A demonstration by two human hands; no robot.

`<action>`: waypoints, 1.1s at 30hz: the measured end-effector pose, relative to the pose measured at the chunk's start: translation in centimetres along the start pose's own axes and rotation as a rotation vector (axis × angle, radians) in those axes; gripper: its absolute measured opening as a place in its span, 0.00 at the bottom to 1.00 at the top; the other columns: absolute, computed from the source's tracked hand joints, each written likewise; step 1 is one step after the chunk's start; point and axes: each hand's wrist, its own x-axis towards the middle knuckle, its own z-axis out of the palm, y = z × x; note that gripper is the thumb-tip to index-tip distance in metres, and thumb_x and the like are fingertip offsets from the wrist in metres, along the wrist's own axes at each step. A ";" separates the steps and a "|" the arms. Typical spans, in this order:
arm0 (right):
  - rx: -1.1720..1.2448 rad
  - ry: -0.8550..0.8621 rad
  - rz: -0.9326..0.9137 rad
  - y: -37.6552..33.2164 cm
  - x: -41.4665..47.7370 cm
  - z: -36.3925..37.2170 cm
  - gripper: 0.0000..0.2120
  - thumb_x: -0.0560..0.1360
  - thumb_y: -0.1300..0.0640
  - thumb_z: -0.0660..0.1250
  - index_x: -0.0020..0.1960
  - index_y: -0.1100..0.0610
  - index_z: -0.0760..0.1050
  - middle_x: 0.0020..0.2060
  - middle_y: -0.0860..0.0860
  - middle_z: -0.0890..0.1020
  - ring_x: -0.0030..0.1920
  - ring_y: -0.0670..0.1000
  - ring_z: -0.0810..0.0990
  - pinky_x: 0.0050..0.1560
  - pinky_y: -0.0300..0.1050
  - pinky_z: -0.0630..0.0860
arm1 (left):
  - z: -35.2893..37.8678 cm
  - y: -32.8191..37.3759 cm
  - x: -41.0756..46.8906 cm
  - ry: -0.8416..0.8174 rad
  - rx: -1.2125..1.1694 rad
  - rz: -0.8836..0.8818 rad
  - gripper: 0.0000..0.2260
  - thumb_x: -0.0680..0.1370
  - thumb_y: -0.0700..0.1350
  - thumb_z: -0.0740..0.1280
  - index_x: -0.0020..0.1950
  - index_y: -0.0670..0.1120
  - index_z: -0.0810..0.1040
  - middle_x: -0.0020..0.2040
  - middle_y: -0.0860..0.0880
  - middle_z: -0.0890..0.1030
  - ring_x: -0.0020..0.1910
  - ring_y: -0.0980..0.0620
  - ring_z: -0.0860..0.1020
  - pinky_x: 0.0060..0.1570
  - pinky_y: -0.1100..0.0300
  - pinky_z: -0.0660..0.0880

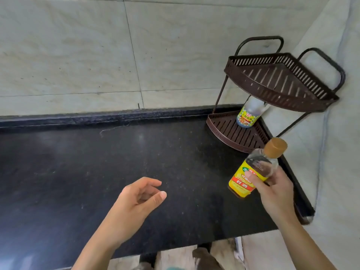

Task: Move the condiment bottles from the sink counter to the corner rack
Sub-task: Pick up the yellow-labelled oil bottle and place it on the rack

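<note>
My right hand (276,191) grips a clear bottle (251,172) with a yellow-and-red label and a tan cap, tilted above the counter just in front of the corner rack. The brown two-tier corner rack (229,133) stands in the right corner. On its lower shelf stands another bottle (249,114) with a yellow label, its top hidden by the upper shelf (257,90), which holds nothing I can see. My left hand (140,199) hovers over the black counter, fingers loosely curled and holding nothing.
The black stone counter (97,172) runs left from the rack, with a raised back lip against the tiled wall (78,55). A pale wall closes the right side. The counter's front edge and floor show at the bottom.
</note>
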 end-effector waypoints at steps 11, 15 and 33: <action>-0.117 -0.141 -0.163 5.5 22.3 3.2 0.25 0.67 0.55 0.78 0.61 0.58 0.75 0.58 0.52 0.80 0.57 0.50 0.78 0.60 0.42 0.72 | 11.6 1.5 2.0 0.120 -0.079 -0.236 0.06 0.75 0.48 0.71 0.52 0.54 0.80 0.46 0.58 0.84 0.44 0.62 0.82 0.46 0.66 0.76; -0.071 -0.161 -0.155 6.2 27.0 5.7 0.23 0.68 0.58 0.77 0.61 0.56 0.74 0.53 0.49 0.79 0.54 0.49 0.78 0.58 0.42 0.74 | 12.8 0.2 1.7 0.209 -0.116 -0.323 0.11 0.70 0.54 0.70 0.51 0.53 0.81 0.44 0.57 0.85 0.43 0.60 0.82 0.44 0.64 0.76; -0.253 -0.192 0.095 11.3 34.0 8.8 0.29 0.64 0.41 0.73 0.57 0.58 0.77 0.51 0.56 0.83 0.49 0.57 0.83 0.52 0.59 0.80 | 15.6 0.2 4.1 0.255 -0.126 -0.362 0.14 0.68 0.56 0.69 0.51 0.53 0.81 0.44 0.56 0.85 0.42 0.58 0.82 0.44 0.62 0.77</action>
